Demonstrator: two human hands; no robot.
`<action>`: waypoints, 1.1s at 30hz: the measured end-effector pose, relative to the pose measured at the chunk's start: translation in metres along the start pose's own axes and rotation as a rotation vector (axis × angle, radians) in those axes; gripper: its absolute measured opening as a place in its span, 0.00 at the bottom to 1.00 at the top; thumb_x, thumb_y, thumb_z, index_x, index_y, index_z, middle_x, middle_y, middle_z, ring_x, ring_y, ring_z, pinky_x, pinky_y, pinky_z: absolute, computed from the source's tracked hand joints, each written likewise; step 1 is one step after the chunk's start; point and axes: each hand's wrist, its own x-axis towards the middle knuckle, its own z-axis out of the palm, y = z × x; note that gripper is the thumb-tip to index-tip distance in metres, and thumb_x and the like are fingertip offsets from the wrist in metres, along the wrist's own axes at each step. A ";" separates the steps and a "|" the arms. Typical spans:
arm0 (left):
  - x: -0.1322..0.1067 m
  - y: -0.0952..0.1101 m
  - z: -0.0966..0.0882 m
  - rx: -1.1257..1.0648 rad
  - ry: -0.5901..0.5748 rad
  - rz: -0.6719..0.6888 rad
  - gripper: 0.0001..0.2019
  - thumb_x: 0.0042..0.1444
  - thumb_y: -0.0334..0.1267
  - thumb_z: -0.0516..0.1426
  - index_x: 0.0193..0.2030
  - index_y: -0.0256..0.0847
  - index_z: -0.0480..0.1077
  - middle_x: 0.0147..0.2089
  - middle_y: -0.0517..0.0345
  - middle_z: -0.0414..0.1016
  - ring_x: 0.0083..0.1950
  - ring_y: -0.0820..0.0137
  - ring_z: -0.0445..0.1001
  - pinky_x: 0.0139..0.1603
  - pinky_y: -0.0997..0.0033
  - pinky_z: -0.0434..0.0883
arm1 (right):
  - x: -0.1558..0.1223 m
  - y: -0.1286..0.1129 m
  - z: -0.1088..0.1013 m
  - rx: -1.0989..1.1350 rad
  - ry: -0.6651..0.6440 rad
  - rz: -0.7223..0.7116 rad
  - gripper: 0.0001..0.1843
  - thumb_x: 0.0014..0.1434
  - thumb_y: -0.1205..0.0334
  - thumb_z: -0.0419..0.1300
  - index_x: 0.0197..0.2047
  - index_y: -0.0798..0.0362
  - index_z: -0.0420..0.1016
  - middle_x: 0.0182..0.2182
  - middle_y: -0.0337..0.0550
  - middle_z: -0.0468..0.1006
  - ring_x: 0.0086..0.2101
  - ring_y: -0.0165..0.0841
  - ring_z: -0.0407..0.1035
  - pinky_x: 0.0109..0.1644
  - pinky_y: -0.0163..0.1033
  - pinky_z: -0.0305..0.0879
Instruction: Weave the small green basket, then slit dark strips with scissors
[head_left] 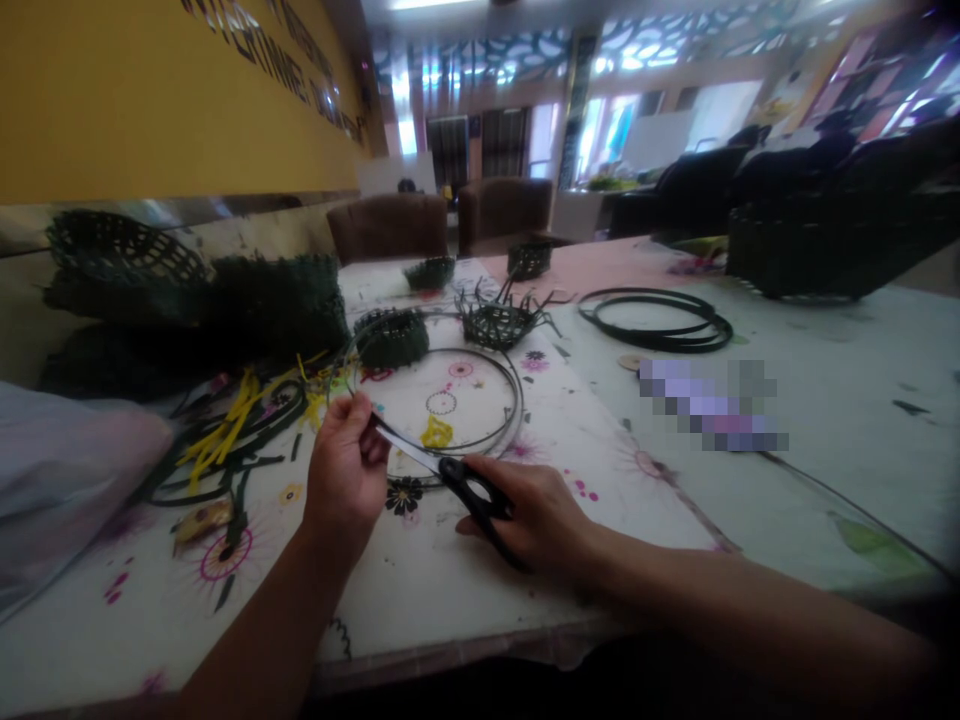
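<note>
My left hand [346,470] is closed in a pinch on a thin dark strip that runs into a wide loop [480,360] lying on the flowered tablecloth [420,590]. My right hand [536,520] grips black-handled scissors [450,470]. Their blades point left and meet the strip right at my left fingertips. Whether the blades are apart or together is too small to tell.
Small dark woven baskets [391,336] [496,322] stand beyond the loop. Yellow and green strips [225,430] lie at the left, with stacked woven pieces [187,290] behind. A black coil [660,320] and a large dark basket [817,250] sit at the right.
</note>
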 end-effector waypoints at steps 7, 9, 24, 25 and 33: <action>-0.001 -0.001 -0.002 -0.027 -0.037 -0.010 0.12 0.56 0.25 0.57 0.26 0.37 0.59 0.21 0.67 0.53 0.18 0.82 0.49 0.15 0.83 0.49 | -0.001 -0.003 -0.001 0.051 -0.023 -0.019 0.23 0.52 0.57 0.69 0.50 0.58 0.76 0.26 0.41 0.78 0.23 0.31 0.69 0.29 0.33 0.63; -0.001 -0.002 -0.002 -0.037 -0.039 -0.020 0.12 0.55 0.25 0.57 0.26 0.37 0.59 0.21 0.67 0.53 0.18 0.82 0.49 0.15 0.83 0.49 | -0.002 -0.004 -0.002 0.051 -0.024 -0.016 0.22 0.52 0.57 0.68 0.49 0.57 0.76 0.26 0.41 0.78 0.24 0.31 0.69 0.30 0.32 0.63; 0.010 0.009 -0.004 -0.017 -0.035 0.012 0.08 0.50 0.24 0.59 0.27 0.36 0.64 0.20 0.66 0.60 0.16 0.83 0.52 0.14 0.86 0.50 | -0.001 -0.002 0.001 0.029 -0.009 0.006 0.23 0.50 0.57 0.69 0.48 0.55 0.77 0.28 0.42 0.79 0.25 0.32 0.70 0.31 0.33 0.65; 0.009 0.006 -0.004 -0.002 -0.039 0.021 0.08 0.49 0.24 0.60 0.27 0.36 0.64 0.21 0.65 0.61 0.17 0.83 0.53 0.14 0.86 0.50 | -0.001 -0.002 0.001 0.034 -0.001 0.003 0.23 0.50 0.56 0.70 0.48 0.55 0.77 0.29 0.42 0.80 0.25 0.32 0.71 0.31 0.33 0.65; 0.001 -0.001 -0.003 -0.007 -0.077 0.025 0.10 0.49 0.28 0.63 0.27 0.36 0.64 0.21 0.66 0.59 0.18 0.83 0.53 0.16 0.86 0.53 | -0.002 -0.001 0.002 0.046 0.006 -0.037 0.22 0.52 0.57 0.68 0.50 0.55 0.75 0.29 0.42 0.79 0.25 0.31 0.70 0.30 0.33 0.64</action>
